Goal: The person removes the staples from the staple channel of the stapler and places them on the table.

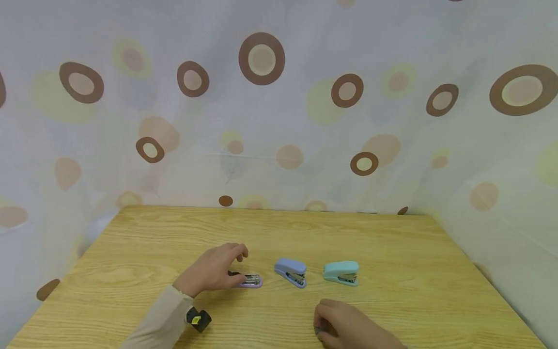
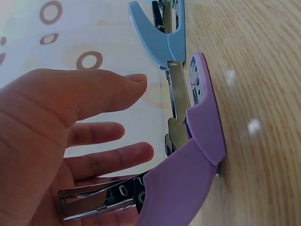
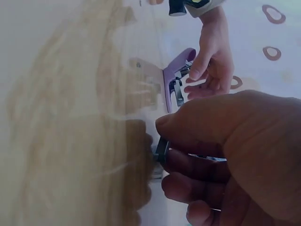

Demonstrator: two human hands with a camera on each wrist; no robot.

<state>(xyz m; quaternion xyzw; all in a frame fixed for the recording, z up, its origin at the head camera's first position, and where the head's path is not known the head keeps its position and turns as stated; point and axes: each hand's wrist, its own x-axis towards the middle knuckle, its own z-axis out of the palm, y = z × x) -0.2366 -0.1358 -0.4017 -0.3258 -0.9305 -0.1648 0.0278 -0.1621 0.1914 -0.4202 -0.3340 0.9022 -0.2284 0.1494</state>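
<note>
A purple stapler [image 2: 176, 183] lies on the table with its top swung far back, so its metal staple channel [image 2: 176, 94] shows. My left hand [image 1: 213, 271] hovers around it, thumb and fingers loosely spread and apart, partly hiding it in the head view. In the left wrist view the raised metal arm overlaps the fingers. Nearer the table's front, my right hand [image 1: 348, 325] pinches a small dark strip of staples [image 3: 162, 149] between thumb and forefinger. The other fingers are curled.
A blue stapler [image 1: 291, 266] stands right of the purple one, and a mint stapler [image 1: 342, 268] farther right. All rest on a wooden table [image 1: 279, 232]. A spotted cloth [image 1: 279, 121] hangs behind and at the sides. A black device [image 1: 198, 319] sits on the left wrist.
</note>
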